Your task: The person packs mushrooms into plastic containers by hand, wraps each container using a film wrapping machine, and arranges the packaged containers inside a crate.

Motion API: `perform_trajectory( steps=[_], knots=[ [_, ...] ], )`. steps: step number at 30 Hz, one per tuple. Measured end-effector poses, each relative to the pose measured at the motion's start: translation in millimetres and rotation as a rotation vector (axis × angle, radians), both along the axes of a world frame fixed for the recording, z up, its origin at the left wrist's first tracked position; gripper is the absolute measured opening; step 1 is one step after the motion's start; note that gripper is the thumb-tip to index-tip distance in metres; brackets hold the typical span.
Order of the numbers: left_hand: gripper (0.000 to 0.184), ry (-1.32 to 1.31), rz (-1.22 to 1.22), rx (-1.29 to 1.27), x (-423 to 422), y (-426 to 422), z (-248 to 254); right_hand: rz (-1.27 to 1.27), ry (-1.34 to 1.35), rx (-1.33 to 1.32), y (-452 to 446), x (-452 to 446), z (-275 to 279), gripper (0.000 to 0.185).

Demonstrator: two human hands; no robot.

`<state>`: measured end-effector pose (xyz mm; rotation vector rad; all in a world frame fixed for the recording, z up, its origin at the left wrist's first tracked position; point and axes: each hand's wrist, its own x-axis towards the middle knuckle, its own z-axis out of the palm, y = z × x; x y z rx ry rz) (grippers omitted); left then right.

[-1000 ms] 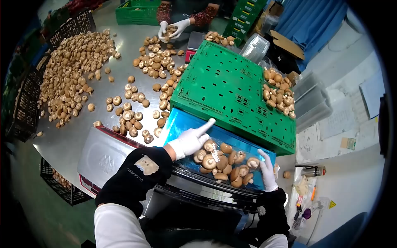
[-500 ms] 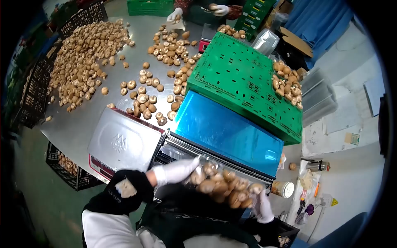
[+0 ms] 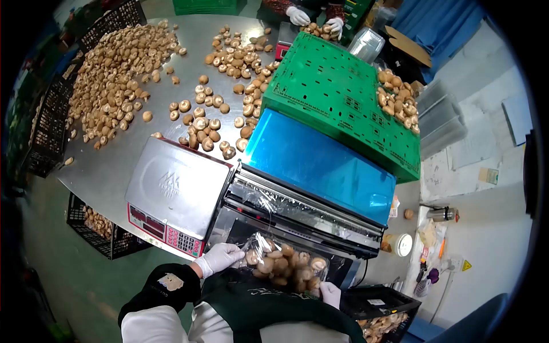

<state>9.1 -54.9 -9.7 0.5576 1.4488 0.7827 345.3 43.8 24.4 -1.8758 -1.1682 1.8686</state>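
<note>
Mushroom-filled pack [image 3: 284,266] drawn off blue cover [image 3: 320,166]; left hand [image 3: 220,258], right hand [image 3: 330,294] gripping ends.

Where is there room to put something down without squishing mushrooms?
Try the blue cover by the green crate, the silver scale beside the black machine, or table between scale and big mushroom pile. Crowded: that pile, and the wrapped mushrooms between left hand and right hand.

Peaked logo [image 3: 169,183] on scale [image 3: 186,203], no words I can read; far right of scale, yellow triangle sign [image 3: 466,265].
</note>
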Motion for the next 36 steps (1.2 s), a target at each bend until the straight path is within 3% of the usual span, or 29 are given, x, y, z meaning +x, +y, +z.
perform_trajectory(
  steps=[2,4,5,6,10,11,13,15,17,18,20,23,26,28,31,32,34,36],
  knots=[
    [0.025,0.289,-0.089,0.126,-2,3,34,-0.109,-0.008,0.256,-14,16,-29,0.02],
    [0.026,0.301,0.029,0.116,5,1,32,-0.149,-0.101,0.541,-14,7,-20,0.026],
    [0.028,0.315,0.149,0.108,8,0,31,-0.318,0.03,0.363,-9,3,-8,0.029],
    [0.03,0.234,0.273,0.094,9,1,39,-0.382,0.043,0.36,-7,4,5,0.031],
    [0.029,0.671,0.068,0.108,-18,-42,18,-0.589,0.091,0.121,-25,47,-4,0.035],
    [0.03,0.578,-0.01,-0.019,-21,-70,-11,-0.484,-0.005,-0.035,-38,59,-15,0.037],
    [0.032,0.245,-0.001,-0.401,-10,-83,-8,-0.249,-0.097,-0.13,-77,79,-72,0.035],
    [0.033,0.484,-0.267,-0.125,3,-97,-50,-0.108,-0.203,0.004,-87,25,-80,0.03],
    [0.028,0.576,-0.887,0.044,15,-75,-83,0.058,-0.199,0.153,-88,-8,-87,0.029],
    [0.028,0.567,-1.051,0.11,19,-64,-94,0.114,-0.164,0.202,-89,-22,-88,0.028],
    [0.027,0.392,-1.065,0.208,30,-39,-88,0.201,-0.067,0.26,-88,-43,-86,0.026],
    [0.025,-0.51,-0.698,0.195,62,1,-39,0.256,0.106,0.297,-92,-53,-72,0.024],
    [0.024,-1.08,-0.683,0.088,98,22,8,0.262,0.287,0.323,-98,-53,-51,0.023],
    [0.024,-1.175,-0.729,-0.009,103,26,19,0.237,0.376,0.353,-102,-49,-35,0.022],
    [0.024,-1.11,-0.845,-0.172,104,32,22,0.155,0.362,0.427,-113,-28,-6,0.022],
    [0.023,-0.832,-1.089,0.293,107,42,39,0.108,0.323,0.463,-118,-19,6,0.023],
    [0.024,-0.897,-1.21,0.366,123,45,47,-0.088,0.325,0.511,-134,-3,28,0.027],
    [0.025,-1.096,-1.211,0.227,144,44,52,-0.465,0.508,0.568,-154,13,58,0.039]
  ],
)
